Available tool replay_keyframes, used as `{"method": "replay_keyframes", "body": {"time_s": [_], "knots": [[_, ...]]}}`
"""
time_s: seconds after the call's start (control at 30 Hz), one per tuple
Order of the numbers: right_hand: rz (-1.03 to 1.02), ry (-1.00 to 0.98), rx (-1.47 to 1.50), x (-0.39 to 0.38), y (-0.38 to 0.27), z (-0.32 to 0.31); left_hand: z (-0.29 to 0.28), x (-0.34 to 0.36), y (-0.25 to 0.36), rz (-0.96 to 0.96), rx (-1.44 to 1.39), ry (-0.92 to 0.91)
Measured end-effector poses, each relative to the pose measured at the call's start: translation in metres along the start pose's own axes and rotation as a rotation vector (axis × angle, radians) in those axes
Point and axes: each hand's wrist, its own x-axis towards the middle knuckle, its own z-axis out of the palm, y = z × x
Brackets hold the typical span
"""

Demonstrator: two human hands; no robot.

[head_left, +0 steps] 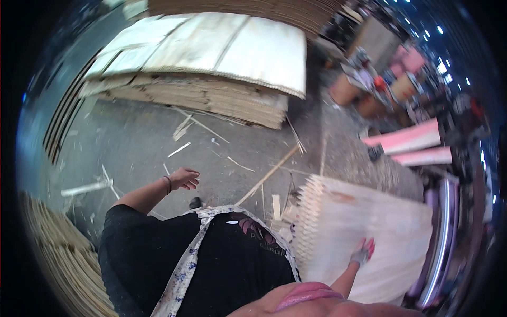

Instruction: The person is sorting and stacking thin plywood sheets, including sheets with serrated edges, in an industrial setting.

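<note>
The right hand point(363, 252), gloved in grey with pink fingertips, lies flat on top of a pale veneer sheet point(369, 232) at the lower right of the frame. Its grip is released, the fingers spread against the wood rather than curled round an edge. That sheet tops a stack of veneer point(309, 211) whose stepped, ragged ends face the person in the lower middle of the frame.

The left hand point(184, 178) hangs bare and loose in the air at the centre left, above the concrete floor point(137, 142); it grasps nothing, the fingers slightly bent, and a dark band sits at the wrist.

A second, larger pile of veneer sheets point(211, 68) fills the upper middle of the frame, well apart from both hands. Thin wood strips and splinters point(264, 177) are scattered over the floor between the two stacks. Pink boards point(412, 140) lie at the right of the frame, and another layered stack of sheets point(58, 243) curves along the lower left rim.
</note>
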Motion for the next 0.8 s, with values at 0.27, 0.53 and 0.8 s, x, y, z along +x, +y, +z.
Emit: {"method": "replay_keyframes", "body": {"time_s": [0.27,0.53,0.8], "knots": [[0.363,0.006,-0.172,-0.098,-0.104,0.005,-0.211,-0.039,-0.105,-0.061,-0.09,0.15],[0.454,0.1,-0.152,-0.205,-0.299,-0.036,-0.39,-0.043,-0.144,0.016,-0.396,0.331],[0.221,-0.02,0.015,-0.179,-0.58,0.041,-0.503,-0.021,-0.12,0.066,-0.678,0.363]]}}
